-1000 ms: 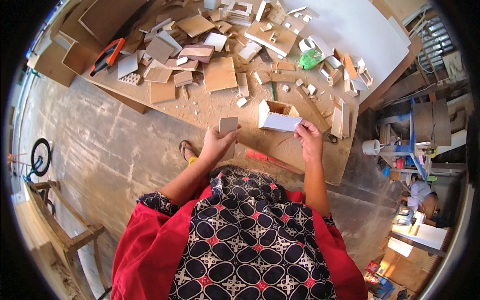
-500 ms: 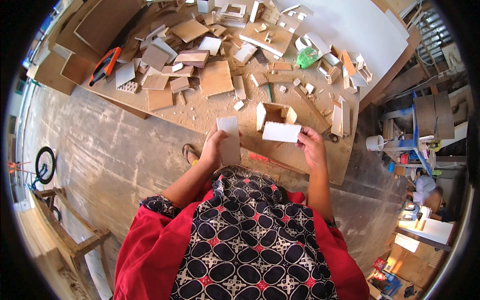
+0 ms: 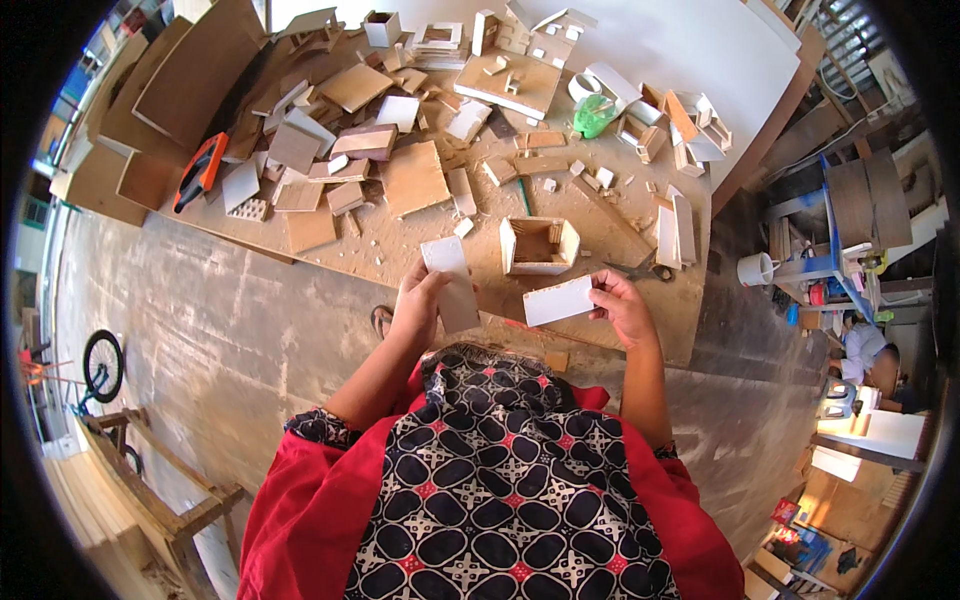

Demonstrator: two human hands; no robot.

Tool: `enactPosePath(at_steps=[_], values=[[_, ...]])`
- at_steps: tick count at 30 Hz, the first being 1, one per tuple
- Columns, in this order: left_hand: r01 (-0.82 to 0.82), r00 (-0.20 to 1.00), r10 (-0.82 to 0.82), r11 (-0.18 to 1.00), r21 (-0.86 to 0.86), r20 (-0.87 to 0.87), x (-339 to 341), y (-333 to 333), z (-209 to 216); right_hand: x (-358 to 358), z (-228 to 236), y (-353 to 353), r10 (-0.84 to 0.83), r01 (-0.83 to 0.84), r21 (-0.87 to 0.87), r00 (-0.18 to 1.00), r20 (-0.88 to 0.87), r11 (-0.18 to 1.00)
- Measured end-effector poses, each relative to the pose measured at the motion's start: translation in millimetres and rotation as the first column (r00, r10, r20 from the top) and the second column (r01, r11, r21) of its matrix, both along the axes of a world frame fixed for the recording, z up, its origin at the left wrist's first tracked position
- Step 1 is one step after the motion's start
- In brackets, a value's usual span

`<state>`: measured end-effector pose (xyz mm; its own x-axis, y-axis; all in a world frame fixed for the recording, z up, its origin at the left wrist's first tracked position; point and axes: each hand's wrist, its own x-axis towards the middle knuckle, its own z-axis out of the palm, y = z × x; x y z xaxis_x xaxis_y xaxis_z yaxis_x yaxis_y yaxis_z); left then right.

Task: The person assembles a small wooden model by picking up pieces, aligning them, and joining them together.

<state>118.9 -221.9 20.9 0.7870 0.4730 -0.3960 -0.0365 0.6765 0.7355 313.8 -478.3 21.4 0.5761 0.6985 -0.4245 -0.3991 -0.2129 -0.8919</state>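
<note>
The left hand [image 3: 416, 302] is closed around a white rectangular panel [image 3: 457, 302]; the right hand [image 3: 624, 307] pinches a second white panel [image 3: 556, 302] by one end, now no longer overlapping the open-topped wooden box [image 3: 538, 267], which stands just beyond on the worktop [image 3: 400, 238].

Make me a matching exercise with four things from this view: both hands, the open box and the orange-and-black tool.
Column one
1. left hand
2. open box
3. right hand
4. orange-and-black tool

Column two
A. holds a white panel by one end, its long side running sideways
B. lies near the left end of the table
C. holds a pale panel, its long side running roughly away from the body
D. sits on the table just beyond the two held panels

Pairs: 1-C, 2-D, 3-A, 4-B
</note>
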Motion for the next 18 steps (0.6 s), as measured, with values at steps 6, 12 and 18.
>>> enactPosePath(at_steps=[6,12,18], values=[[-0.041,0.999,0.037,0.991,0.130,0.031,2.2,6.1,-7.3,1.7,4.2,-3.1,0.002,-0.002,-0.009,0.999,0.034,1.000],[0.007,1.000,-0.008,0.991,0.134,0.007,2.2,10.8,-8.4,5.6,6.1,-1.8,0.010,-0.010,0.002,0.999,0.052,1.000],[0.000,0.999,0.009,0.985,0.175,-0.051,-1.2,16.6,-4.3,19.2,6.5,-7.5,-0.016,0.019,-0.029,0.996,0.083,0.999]])
